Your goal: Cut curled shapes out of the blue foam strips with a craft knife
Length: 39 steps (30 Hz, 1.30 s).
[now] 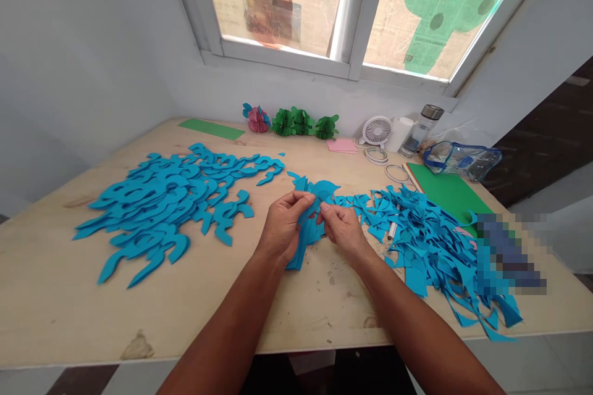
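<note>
Between my hands is a blue paper cutout (324,189), its rounded top showing above my fingertips. My left hand (283,222) is closed, thumb and fingers gripping its left side. From the right, my right hand (343,229) pinches the lower edge of the same piece. More blue paper (299,256) lies below and between the hands, partly hidden by them. Left of them spreads a large heap of curved blue cutouts (157,197). A pile of angular blue scraps (430,234) covers the table on the right.
A white marker (392,229) lies among the scraps, near green sheets (449,188). Along the back stand green paper ornaments (301,121), a pink one (257,119), a small fan (377,131) and a bottle (420,129). A clear pouch (463,160) sits far right.
</note>
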Each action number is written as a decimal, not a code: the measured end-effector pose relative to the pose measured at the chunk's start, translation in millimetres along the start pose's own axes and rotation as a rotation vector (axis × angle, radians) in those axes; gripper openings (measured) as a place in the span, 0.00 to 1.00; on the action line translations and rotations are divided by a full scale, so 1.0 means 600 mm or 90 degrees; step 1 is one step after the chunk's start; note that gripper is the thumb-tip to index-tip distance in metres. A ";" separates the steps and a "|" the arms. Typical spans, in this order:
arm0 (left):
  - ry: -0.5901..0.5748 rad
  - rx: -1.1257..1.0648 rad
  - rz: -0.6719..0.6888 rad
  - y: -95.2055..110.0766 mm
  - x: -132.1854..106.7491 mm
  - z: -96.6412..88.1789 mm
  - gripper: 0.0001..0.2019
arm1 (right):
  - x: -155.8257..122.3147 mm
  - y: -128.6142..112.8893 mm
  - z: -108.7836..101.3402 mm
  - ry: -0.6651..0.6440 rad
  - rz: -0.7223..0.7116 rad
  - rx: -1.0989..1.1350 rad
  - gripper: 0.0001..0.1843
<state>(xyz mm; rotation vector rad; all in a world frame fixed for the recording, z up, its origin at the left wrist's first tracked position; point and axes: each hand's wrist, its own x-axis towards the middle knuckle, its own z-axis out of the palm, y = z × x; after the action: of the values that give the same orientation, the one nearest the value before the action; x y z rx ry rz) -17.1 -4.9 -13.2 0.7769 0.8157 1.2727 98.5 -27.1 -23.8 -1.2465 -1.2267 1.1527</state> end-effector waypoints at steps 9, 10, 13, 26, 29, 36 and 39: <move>-0.021 -0.044 -0.057 0.006 -0.002 -0.002 0.09 | -0.007 -0.010 0.004 -0.014 0.043 0.076 0.25; -0.026 -0.052 -0.070 0.007 -0.001 -0.003 0.09 | -0.008 -0.011 0.003 -0.025 0.049 0.085 0.25; -0.051 -0.084 -0.100 0.008 0.001 -0.008 0.08 | -0.008 -0.012 -0.002 -0.060 0.056 0.102 0.25; -0.082 -0.078 -0.116 0.010 -0.002 -0.005 0.10 | -0.006 -0.010 -0.005 -0.036 0.006 0.062 0.26; -0.066 -0.077 -0.113 0.008 -0.004 -0.001 0.11 | -0.005 -0.009 -0.005 -0.021 -0.007 0.042 0.26; -0.052 -0.106 -0.108 -0.001 -0.002 0.000 0.10 | -0.005 -0.011 -0.006 -0.044 0.000 0.052 0.26; -0.059 -0.121 -0.114 -0.003 -0.001 0.000 0.10 | -0.005 -0.011 -0.006 -0.058 0.022 0.076 0.26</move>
<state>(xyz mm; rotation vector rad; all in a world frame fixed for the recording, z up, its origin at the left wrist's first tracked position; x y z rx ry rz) -16.2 -5.9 -14.7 0.5926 0.6629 1.1277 101.9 -30.1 -17.3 -1.1414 -1.1888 1.3008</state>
